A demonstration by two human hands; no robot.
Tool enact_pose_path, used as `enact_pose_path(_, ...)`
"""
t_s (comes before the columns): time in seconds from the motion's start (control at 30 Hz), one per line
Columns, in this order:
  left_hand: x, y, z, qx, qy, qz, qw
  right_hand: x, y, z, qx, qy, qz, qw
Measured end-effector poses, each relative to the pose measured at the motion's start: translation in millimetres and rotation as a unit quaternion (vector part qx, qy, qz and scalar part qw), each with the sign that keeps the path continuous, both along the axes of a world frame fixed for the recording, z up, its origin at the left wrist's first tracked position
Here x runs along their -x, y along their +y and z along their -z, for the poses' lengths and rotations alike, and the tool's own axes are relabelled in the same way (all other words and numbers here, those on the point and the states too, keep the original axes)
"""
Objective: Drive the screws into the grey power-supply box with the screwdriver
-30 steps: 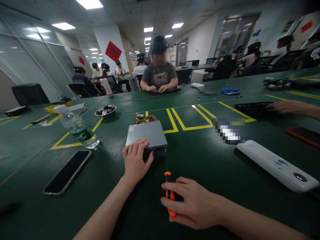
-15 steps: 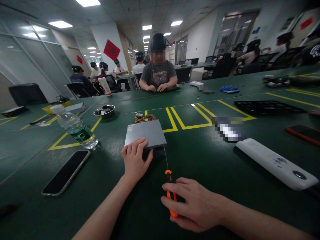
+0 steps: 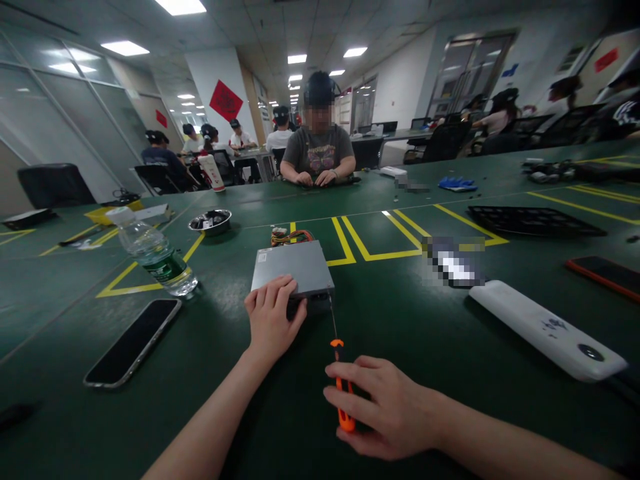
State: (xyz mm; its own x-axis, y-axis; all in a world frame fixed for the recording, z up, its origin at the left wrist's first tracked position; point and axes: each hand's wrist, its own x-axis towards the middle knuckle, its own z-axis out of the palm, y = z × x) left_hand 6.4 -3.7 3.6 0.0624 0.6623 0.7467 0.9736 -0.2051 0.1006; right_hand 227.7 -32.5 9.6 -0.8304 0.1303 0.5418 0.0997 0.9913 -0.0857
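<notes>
A grey metal computer power supply (image 3: 295,261) lies on the green table in front of me, its bundled coloured cables (image 3: 296,236) at the far side. My left hand (image 3: 273,310) grips its near left edge, fingers over the top and thumb against the near side. Between the fingers and thumb of my right hand (image 3: 383,407) is an orange-and-black screwdriver (image 3: 345,407). Its thin shaft points away from me, with the tip at the near right corner of the power supply. Whether the tip sits in a screw is too small to tell.
Left of me are a phone (image 3: 133,343), a water bottle (image 3: 167,267) and a metal bowl (image 3: 210,222) of small parts. On the right lie a white elongated device (image 3: 545,330), another phone (image 3: 607,277) and a black panel (image 3: 537,220). A person (image 3: 320,157) sits opposite.
The screwdriver handle has turned a little in my right hand, whose fingers have shifted slightly. My left hand and the power supply stay together; the whole view has moved slightly.
</notes>
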Motion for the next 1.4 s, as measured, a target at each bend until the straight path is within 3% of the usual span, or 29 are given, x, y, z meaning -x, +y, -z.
enact_pose_path(0.23, 0.3, -0.4, 1.2, 0.007, -0.006, 0.001, 1.0, 1.5, 0.2, 8.9, 0.013, 0.054, 0.016, 0.998)
enact_pose_path(0.33, -0.2, -0.3, 0.6, 0.0, -0.002, 0.0, 1.0, 1.0, -0.9, 7.2, 0.033, 0.024, 0.013, 0.999)
enact_pose_path(0.5, -0.3, -0.3, -0.4, 0.006, 0.004, -0.002, 1.0, 3.6, -0.5, -0.5, -0.013, -0.047, 0.005, 0.999)
enact_pose_path(0.77, 0.2, -0.7, 1.3, 0.005, -0.003, 0.001, 1.0, 2.7, -0.6, 9.3, -0.005, 0.072, 0.029, 0.997)
enact_pose_path(1.03, -0.7, -0.7, 0.3, 0.003, 0.001, -0.005, 1.0, 0.1, -2.1, -2.0, -0.003, -0.028, 0.023, 0.999)
enact_pose_path(1.4, 0.0, -1.3, -0.1, 0.003, 0.01, -0.009, 1.0, 2.7, -1.9, 2.7, -0.061, 0.111, 0.017, 0.992)
